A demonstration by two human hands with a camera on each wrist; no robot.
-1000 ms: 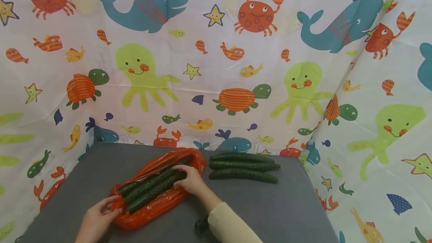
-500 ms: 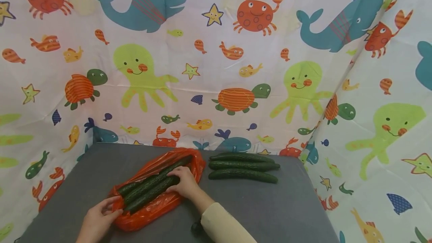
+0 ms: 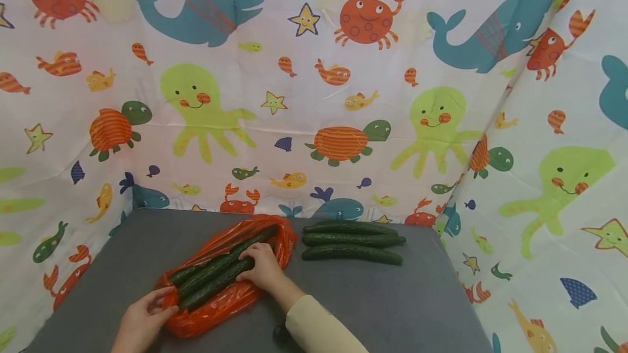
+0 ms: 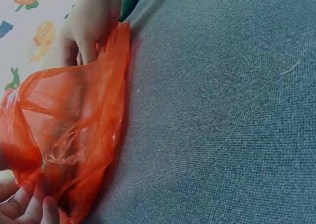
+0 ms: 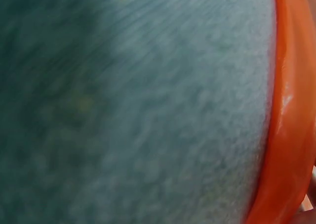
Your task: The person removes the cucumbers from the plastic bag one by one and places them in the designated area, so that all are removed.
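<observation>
An orange-red plastic bag (image 3: 216,315) lies at a slant on the left of the dark grey table, its upper side gaping. Inside, three dark green cucumbers (image 3: 211,281) lie side by side. My left hand (image 3: 142,320) pinches the bag's edge at the near end; in the left wrist view its fingers (image 4: 32,206) bunch the thin film. My right hand (image 3: 265,271) reaches over the bag's far half, thumb and fingers bent around the nearest cucumber. In the right wrist view only a strip of the bag (image 5: 291,110) and a bit of hand show.
Three more cucumbers (image 3: 352,254) lie in a row at the back of the table (image 3: 392,304), right of the bag. A patterned sea-animal cloth (image 3: 294,178) walls in the back and sides. A small dark object (image 3: 279,334) shows under the right forearm.
My right hand has slid along the cucumbers toward the near left, bringing its sleeve along. My left hand stays on the bag's edge, and the bag lies nearly as before.
</observation>
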